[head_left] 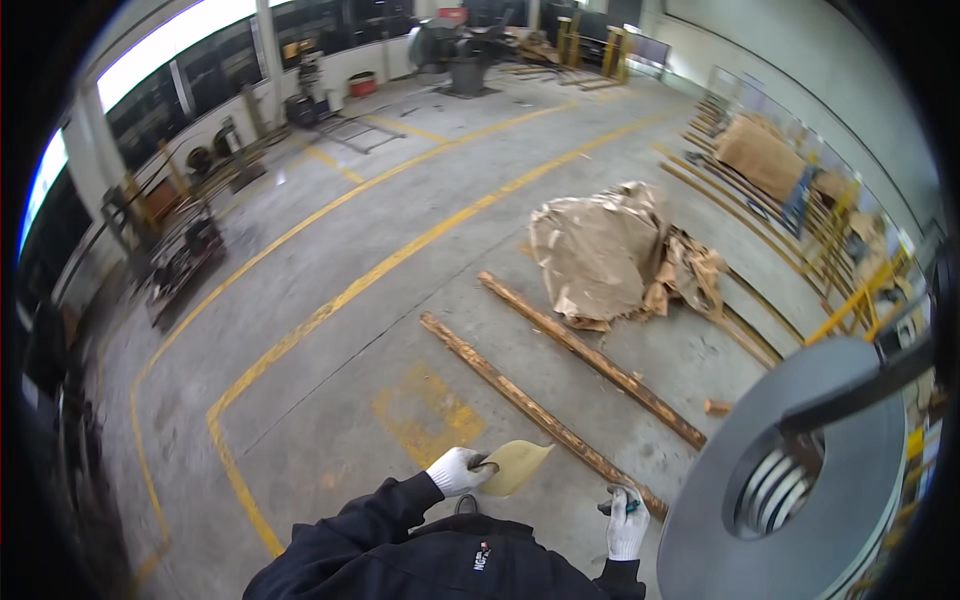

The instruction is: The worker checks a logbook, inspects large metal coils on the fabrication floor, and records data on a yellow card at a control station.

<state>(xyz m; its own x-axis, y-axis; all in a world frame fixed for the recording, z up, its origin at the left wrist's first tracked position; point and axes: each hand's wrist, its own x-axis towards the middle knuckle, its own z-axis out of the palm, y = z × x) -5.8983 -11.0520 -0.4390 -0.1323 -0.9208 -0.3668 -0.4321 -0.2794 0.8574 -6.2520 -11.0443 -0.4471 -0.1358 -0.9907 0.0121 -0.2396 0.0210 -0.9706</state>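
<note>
Left hand [460,471], gloved: fingers pinched on the left edge of a yellowish sheet [517,468], held in front of the dark jacket [420,565]. Right hand [627,527], gloved: curled around a small teal object [632,506], kind unclear, near a wooden beam [530,408]. Jacket chest bears small pale lettering [482,557].

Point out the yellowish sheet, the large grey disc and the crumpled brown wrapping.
Yellowish sheet [517,467]: head view, middle of its face.
Large grey disc [702,503]: head view, face left of its hole.
Crumpled brown wrapping [605,255]: head view, broad left part.
</note>
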